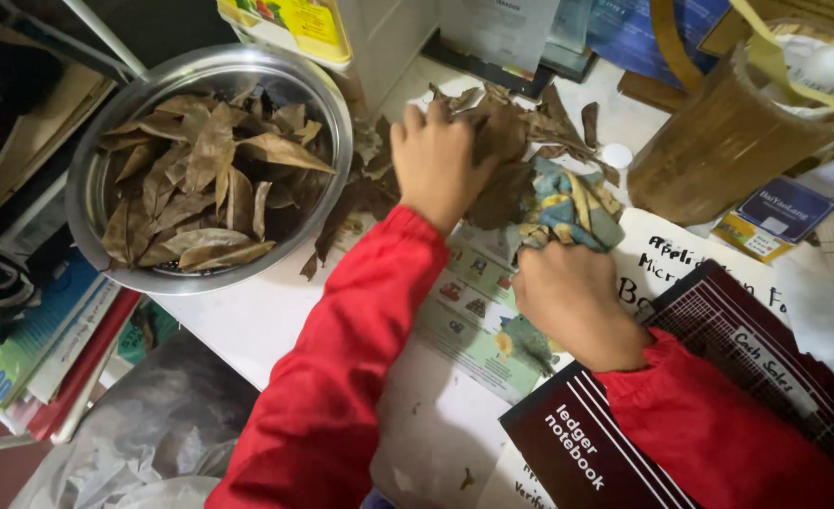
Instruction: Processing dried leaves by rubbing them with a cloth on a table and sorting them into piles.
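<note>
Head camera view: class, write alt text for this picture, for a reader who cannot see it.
Two red-sleeved hands work on dry brown leaves on a cluttered white table: the left hand presses on a loose leaf pile while the right hand grips a crumpled patterned cloth. A metal bowl of dry leaves stands to the left.

One head-worn view looks steeply down, close over the table (256,325).
</note>
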